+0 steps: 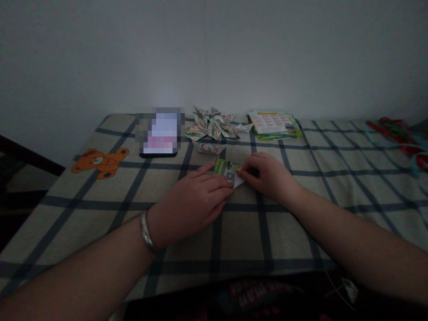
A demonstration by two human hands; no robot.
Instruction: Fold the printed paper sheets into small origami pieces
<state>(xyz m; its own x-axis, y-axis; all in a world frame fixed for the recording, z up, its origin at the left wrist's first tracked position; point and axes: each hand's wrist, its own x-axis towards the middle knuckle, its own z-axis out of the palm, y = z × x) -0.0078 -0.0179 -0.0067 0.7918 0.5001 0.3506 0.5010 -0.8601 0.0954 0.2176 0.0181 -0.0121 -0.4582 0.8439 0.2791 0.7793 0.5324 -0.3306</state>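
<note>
A small printed paper leaflet (224, 167), green with a dark code-like patch, lies on the tablecloth between my hands. Its right corner is folded up and shows white. My left hand (192, 203) rests palm down with fingers stretched out, the fingertips on the near part of the leaflet and covering some of it. The thumb and forefinger of my right hand (267, 176) pinch the folded corner. Just beyond the leaflet sits a folded paper boat (209, 148). Several similar folded paper pieces (214, 124) are heaped behind it.
A stack of flat printed leaflets (274, 125) lies at the back right. To the left are a phone (160, 133), its screen blurred, and an orange bear figure (99, 162). Red and green items (394, 133) are at the far right of the checked tablecloth (187, 254). A wall stands behind.
</note>
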